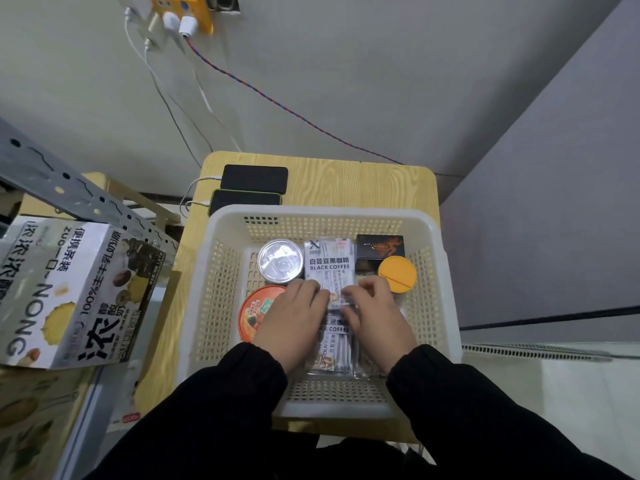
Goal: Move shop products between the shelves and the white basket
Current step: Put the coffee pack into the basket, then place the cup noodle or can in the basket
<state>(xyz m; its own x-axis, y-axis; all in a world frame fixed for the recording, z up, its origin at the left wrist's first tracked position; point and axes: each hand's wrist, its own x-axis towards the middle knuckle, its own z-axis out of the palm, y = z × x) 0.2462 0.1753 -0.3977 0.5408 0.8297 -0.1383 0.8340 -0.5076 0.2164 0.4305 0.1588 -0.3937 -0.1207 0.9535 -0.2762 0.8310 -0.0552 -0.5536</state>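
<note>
Pale grey painted wall (346, 81) bearing a yellow plastic socket box (202, 12). 1 red-and-blue braided cable (287, 110) runs down toward a light wood-grain rectangular table (391, 181). Darker grey flat panel (554, 168) adjoins at right.

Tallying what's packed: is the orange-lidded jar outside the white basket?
No, the orange-lidded jar stands inside the white basket, right of the black coffee pack the left hand and right hand grip.

White basket (325, 213) at centre frame, holding black coffee pack (329, 263) mid-back, silver can (280, 260) and red-lidded tub (252, 311) left, black box (380, 247) and orange-lidded jar (397, 273) right.
</note>
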